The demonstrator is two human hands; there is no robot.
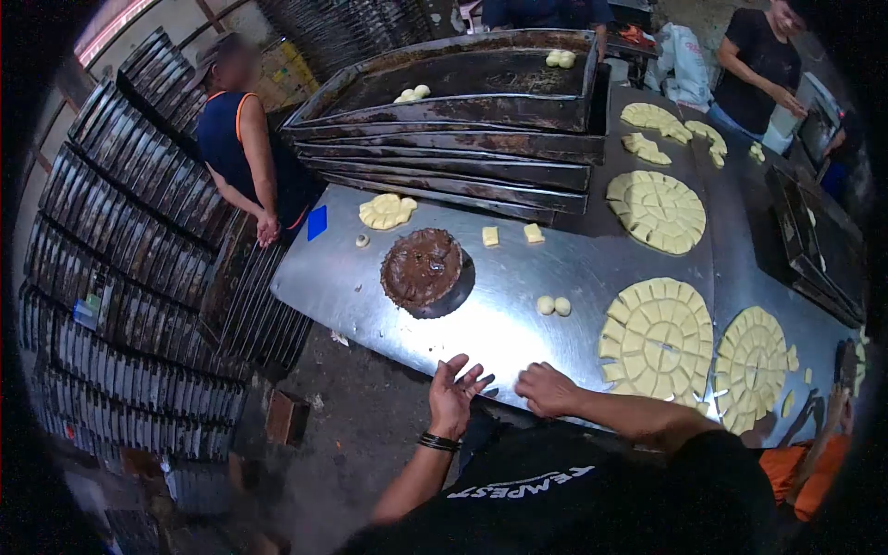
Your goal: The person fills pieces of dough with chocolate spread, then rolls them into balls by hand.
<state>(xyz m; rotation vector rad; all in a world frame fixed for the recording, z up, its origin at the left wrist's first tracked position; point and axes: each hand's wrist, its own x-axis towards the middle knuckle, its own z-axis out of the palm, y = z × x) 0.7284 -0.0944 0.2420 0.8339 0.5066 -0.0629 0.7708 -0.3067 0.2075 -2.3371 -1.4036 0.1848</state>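
Observation:
My left hand (pixel 450 400) is palm up at the table's front edge, fingers spread, with dark brown smears on the fingertips and nothing in it. Close by on the right, my right hand (pixel 548 389) rests at the edge with its fingers curled under; what they hold, if anything, is hidden. Ahead of the hands stands a bowl heaped with brown paste (pixel 421 266). Two round dough balls (pixel 553 305) lie touching on the metal table (pixel 504 347). Farther back are two flat dough squares (pixel 490 236) and a clump of dough pieces (pixel 387 211).
Large cut dough rounds (pixel 657 340) lie on the right. Stacked dark trays (pixel 453 139) stand at the back, the top one bearing dough balls (pixel 561 58). A person (pixel 242 139) stands at left beside tray racks (pixel 120 277); other people are at the back and right.

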